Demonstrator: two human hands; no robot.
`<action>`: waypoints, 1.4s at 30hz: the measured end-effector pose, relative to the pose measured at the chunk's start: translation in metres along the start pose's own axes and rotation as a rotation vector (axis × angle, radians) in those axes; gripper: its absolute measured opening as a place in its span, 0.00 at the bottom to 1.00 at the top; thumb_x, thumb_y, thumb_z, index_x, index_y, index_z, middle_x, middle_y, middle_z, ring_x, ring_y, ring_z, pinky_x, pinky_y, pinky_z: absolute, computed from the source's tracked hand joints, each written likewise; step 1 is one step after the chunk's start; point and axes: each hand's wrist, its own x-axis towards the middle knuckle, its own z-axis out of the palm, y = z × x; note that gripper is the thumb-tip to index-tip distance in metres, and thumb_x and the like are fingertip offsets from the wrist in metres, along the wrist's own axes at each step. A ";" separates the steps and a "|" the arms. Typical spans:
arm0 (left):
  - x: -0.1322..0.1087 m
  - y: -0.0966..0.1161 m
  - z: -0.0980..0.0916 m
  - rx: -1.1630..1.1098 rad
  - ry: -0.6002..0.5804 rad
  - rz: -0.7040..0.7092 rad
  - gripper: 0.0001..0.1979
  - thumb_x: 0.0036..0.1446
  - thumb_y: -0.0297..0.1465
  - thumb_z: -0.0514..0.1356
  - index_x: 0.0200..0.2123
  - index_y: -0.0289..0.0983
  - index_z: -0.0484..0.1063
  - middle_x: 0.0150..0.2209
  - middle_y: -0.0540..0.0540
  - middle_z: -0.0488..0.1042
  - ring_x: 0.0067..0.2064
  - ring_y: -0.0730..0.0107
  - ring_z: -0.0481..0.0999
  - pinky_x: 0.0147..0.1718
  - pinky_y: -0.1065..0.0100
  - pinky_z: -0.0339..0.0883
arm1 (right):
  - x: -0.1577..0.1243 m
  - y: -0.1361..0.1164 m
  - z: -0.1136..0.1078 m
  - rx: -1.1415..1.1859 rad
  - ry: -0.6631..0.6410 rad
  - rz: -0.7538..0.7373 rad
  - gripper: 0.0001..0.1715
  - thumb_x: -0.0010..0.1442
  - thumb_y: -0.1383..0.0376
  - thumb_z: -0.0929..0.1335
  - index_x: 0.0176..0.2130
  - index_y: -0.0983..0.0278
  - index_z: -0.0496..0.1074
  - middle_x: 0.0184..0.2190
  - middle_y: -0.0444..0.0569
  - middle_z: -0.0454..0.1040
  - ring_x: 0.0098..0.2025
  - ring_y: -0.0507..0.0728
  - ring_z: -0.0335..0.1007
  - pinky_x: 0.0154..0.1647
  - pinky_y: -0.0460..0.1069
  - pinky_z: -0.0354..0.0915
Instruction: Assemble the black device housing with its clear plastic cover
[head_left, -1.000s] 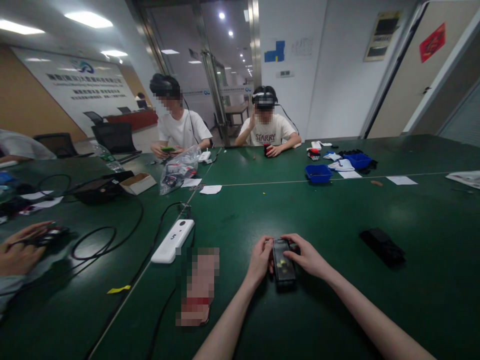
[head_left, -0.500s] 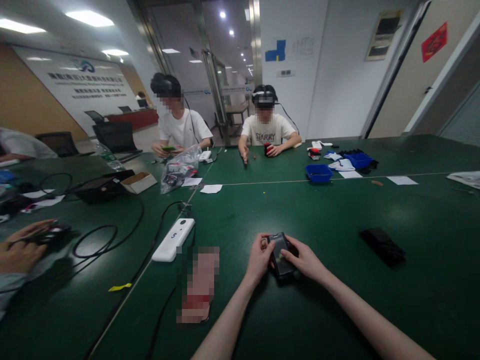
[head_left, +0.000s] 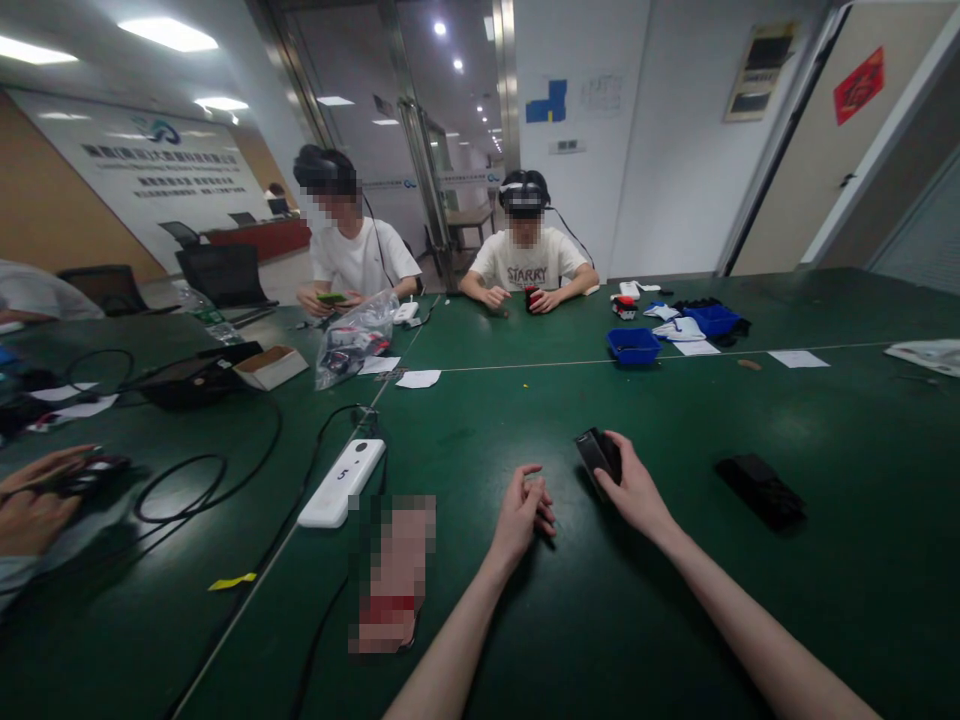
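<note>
My right hand (head_left: pixel 630 487) grips a small black device (head_left: pixel 595 452), held tilted just above the green table (head_left: pixel 675 420). My left hand (head_left: pixel 525 510) rests on the table a short way to the left of it, fingers loosely curled with the tips pressed together; whether anything is in them I cannot make out. A flat black pouch (head_left: pixel 759 488) lies to the right of my right hand.
A white power strip (head_left: pixel 341 482) with black cables (head_left: pixel 202 480) lies to the left. Further off are a blue tray (head_left: pixel 634 345), a plastic bag (head_left: pixel 352 340) and a cardboard box (head_left: pixel 270 366). Two people sit at the far side; another person's hands (head_left: pixel 34 495) work at the left edge.
Both hands held the black device together. My right hand has now carried it up and to the right, and my left hand has let go and stayed on the table.
</note>
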 end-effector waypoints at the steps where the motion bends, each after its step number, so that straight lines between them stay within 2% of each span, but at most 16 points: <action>1: 0.000 0.000 0.000 0.003 -0.010 -0.005 0.22 0.52 0.45 0.54 0.45 0.37 0.59 0.26 0.53 0.64 0.21 0.77 0.69 0.16 0.76 0.65 | 0.004 0.006 -0.009 -0.102 0.049 0.017 0.32 0.54 0.62 0.62 0.57 0.65 0.53 0.52 0.57 0.63 0.53 0.61 0.61 0.52 0.57 0.59; 3: 0.000 0.000 0.000 0.014 -0.033 -0.010 0.21 0.52 0.45 0.54 0.43 0.36 0.61 0.26 0.53 0.64 0.21 0.78 0.68 0.15 0.76 0.64 | 0.010 0.019 -0.029 -0.327 0.125 0.028 0.27 0.54 0.63 0.61 0.53 0.67 0.57 0.49 0.59 0.65 0.49 0.63 0.62 0.48 0.58 0.61; 6: 0.000 -0.001 0.000 0.034 -0.047 -0.009 0.20 0.51 0.45 0.55 0.40 0.35 0.63 0.25 0.53 0.64 0.20 0.78 0.67 0.15 0.77 0.62 | 0.018 0.039 -0.053 -0.645 0.178 -0.006 0.20 0.54 0.68 0.60 0.47 0.66 0.63 0.51 0.59 0.64 0.46 0.65 0.62 0.45 0.59 0.60; 10: 0.001 -0.001 0.000 0.058 -0.062 -0.012 0.18 0.52 0.44 0.54 0.37 0.34 0.65 0.24 0.52 0.63 0.20 0.79 0.67 0.15 0.77 0.62 | 0.029 0.058 -0.067 -0.877 0.183 -0.003 0.19 0.53 0.72 0.58 0.44 0.65 0.67 0.53 0.58 0.63 0.45 0.65 0.60 0.42 0.58 0.60; 19: 0.000 0.002 0.000 0.038 -0.075 -0.033 0.20 0.52 0.46 0.53 0.35 0.33 0.66 0.23 0.53 0.63 0.18 0.80 0.66 0.14 0.78 0.61 | 0.040 0.071 -0.067 -0.954 0.207 -0.016 0.20 0.59 0.69 0.55 0.47 0.67 0.67 0.55 0.62 0.60 0.50 0.67 0.57 0.45 0.60 0.59; 25: -0.002 0.004 0.001 0.025 -0.077 -0.029 0.21 0.52 0.46 0.53 0.34 0.33 0.66 0.23 0.52 0.64 0.19 0.79 0.65 0.15 0.77 0.61 | 0.042 0.077 -0.066 -0.932 0.100 -0.024 0.21 0.58 0.69 0.56 0.47 0.68 0.69 0.57 0.64 0.58 0.54 0.69 0.56 0.48 0.65 0.57; 32: -0.001 0.003 0.000 0.031 -0.075 -0.021 0.21 0.51 0.47 0.53 0.34 0.33 0.66 0.23 0.52 0.64 0.19 0.79 0.66 0.14 0.77 0.60 | 0.029 0.059 -0.070 -0.918 0.149 -0.042 0.23 0.59 0.63 0.57 0.53 0.66 0.63 0.59 0.63 0.54 0.59 0.70 0.49 0.51 0.65 0.55; 35: -0.001 0.003 0.000 0.039 -0.080 -0.021 0.21 0.51 0.47 0.53 0.34 0.33 0.66 0.23 0.52 0.64 0.18 0.79 0.66 0.14 0.77 0.60 | 0.017 0.050 -0.086 -0.965 0.198 0.045 0.27 0.59 0.61 0.57 0.55 0.70 0.59 0.57 0.68 0.56 0.58 0.71 0.51 0.50 0.65 0.55; 38: -0.002 0.004 0.000 0.045 -0.083 -0.022 0.21 0.51 0.47 0.53 0.34 0.33 0.66 0.23 0.52 0.64 0.19 0.79 0.66 0.14 0.77 0.60 | 0.003 0.050 -0.105 -1.049 0.227 0.208 0.31 0.57 0.59 0.58 0.55 0.76 0.57 0.52 0.73 0.61 0.54 0.74 0.57 0.46 0.63 0.59; 42: -0.002 0.004 0.001 0.047 -0.084 -0.027 0.21 0.51 0.47 0.54 0.34 0.33 0.66 0.23 0.52 0.63 0.19 0.79 0.65 0.14 0.77 0.60 | -0.011 0.060 -0.119 -1.047 0.148 0.447 0.30 0.55 0.59 0.60 0.50 0.78 0.61 0.41 0.73 0.67 0.43 0.73 0.67 0.36 0.61 0.63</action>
